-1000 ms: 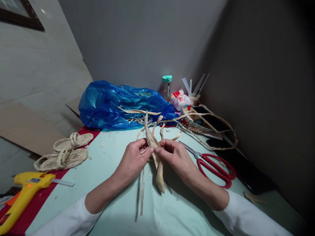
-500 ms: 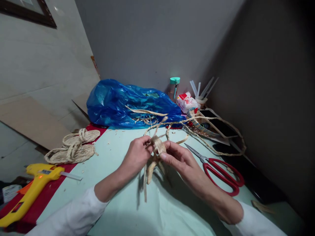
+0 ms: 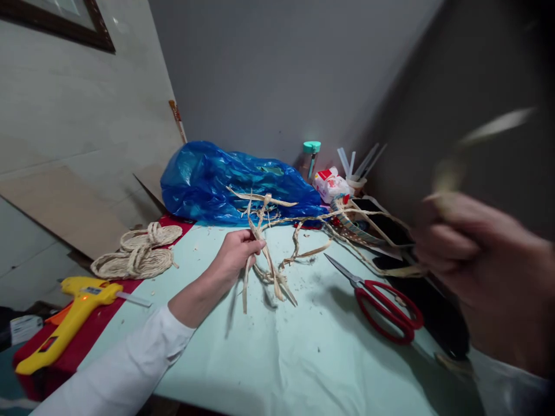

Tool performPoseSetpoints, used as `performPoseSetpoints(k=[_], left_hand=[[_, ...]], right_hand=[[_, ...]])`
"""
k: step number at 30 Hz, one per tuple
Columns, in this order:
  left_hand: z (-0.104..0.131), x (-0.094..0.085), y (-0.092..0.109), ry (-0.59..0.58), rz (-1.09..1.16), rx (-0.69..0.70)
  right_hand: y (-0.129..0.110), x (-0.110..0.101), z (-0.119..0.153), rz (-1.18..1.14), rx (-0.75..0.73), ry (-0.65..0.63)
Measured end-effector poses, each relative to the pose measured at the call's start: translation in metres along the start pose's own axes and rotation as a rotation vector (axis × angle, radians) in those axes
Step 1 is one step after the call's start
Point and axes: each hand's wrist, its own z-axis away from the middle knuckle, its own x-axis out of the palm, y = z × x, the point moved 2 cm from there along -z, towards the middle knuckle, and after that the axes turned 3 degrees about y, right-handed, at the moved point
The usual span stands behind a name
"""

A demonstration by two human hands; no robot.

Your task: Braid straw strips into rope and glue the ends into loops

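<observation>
Near the middle of the table, my left hand [image 3: 236, 251] pinches a bundle of dry fibre strips [image 3: 269, 254], whose loose ends spread above and below the fingers. My right hand [image 3: 481, 254] is raised at the far right, blurred by motion. Its fingers are closed round a pale fibre strip [image 3: 496, 127] that sticks out upward, also smeared. Behind the bundle, a long braided cord [image 3: 299, 219] runs off to the right. Red-handled scissors [image 3: 388, 312] lie between the two hands, blades pointing up and left.
A blue plastic bag [image 3: 208, 179] lies at the back. Woven fibre sandals [image 3: 139, 260] and a yellow glue gun [image 3: 71, 323] are at the left. A tissue pack [image 3: 332, 185], a green-lidded jar [image 3: 311, 159] and a cup of glue sticks [image 3: 356, 182] stand back right.
My right hand has left the bundle and swung up and right with a strip. My left hand still grips the bundle, whose strips now hang spread apart. The view has shifted slightly.
</observation>
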Motion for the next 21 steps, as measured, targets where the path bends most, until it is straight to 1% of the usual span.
performPoseSetpoints(k=[1, 2, 3, 4, 5, 6, 7, 8, 9, 10, 11, 12, 15, 18, 21], left_hand=[[0.002, 0.001, 0.001, -0.031, 0.012, -0.018], [0.005, 0.003, 0.003, -0.066, 0.029, -0.038], [0.008, 0.005, 0.003, -0.105, 0.051, -0.059], [0.010, 0.008, 0.004, -0.145, 0.074, -0.079], [0.013, 0.011, 0.004, -0.184, 0.097, -0.098], [0.016, 0.014, 0.004, -0.220, 0.115, -0.114], [0.019, 0.017, 0.003, -0.247, 0.127, -0.125], [0.022, 0.020, 0.003, -0.266, 0.133, -0.132], [0.025, 0.023, 0.002, -0.277, 0.135, -0.137], [0.027, 0.026, 0.002, -0.286, 0.131, -0.135], [0.030, 0.029, 0.001, -0.294, 0.117, -0.128], [0.032, 0.031, 0.001, -0.300, 0.090, -0.116], [0.036, 0.034, 0.003, -0.302, -0.044, -0.057], [0.037, 0.034, 0.004, -0.283, -0.156, -0.005], [0.036, 0.032, 0.003, -0.303, -0.189, -0.022]], right_hand=[[0.009, 0.005, -0.004, 0.130, 0.050, -0.141], [0.017, 0.013, -0.006, 0.302, 0.043, -0.254], [0.024, 0.022, -0.006, 0.486, -0.037, -0.327], [0.028, 0.031, -0.005, 0.651, -0.177, -0.284], [0.029, 0.041, -0.002, 0.750, -0.315, -0.217], [0.030, 0.053, 0.003, 0.753, -0.375, -0.219], [0.031, 0.064, 0.009, 0.664, -0.364, -0.258], [0.031, 0.075, 0.016, 0.545, -0.308, -0.351], [0.031, 0.085, 0.024, 0.450, -0.288, -0.417], [0.030, 0.094, 0.031, 0.414, -0.283, -0.462], [0.030, 0.101, 0.037, 0.398, -0.286, -0.483], [0.031, 0.105, 0.042, 0.384, -0.283, -0.473], [0.038, 0.111, 0.046, 0.339, -0.231, -0.430], [0.045, 0.111, 0.044, 0.306, -0.176, -0.442], [0.048, 0.109, 0.041, 0.325, -0.155, -0.440]])
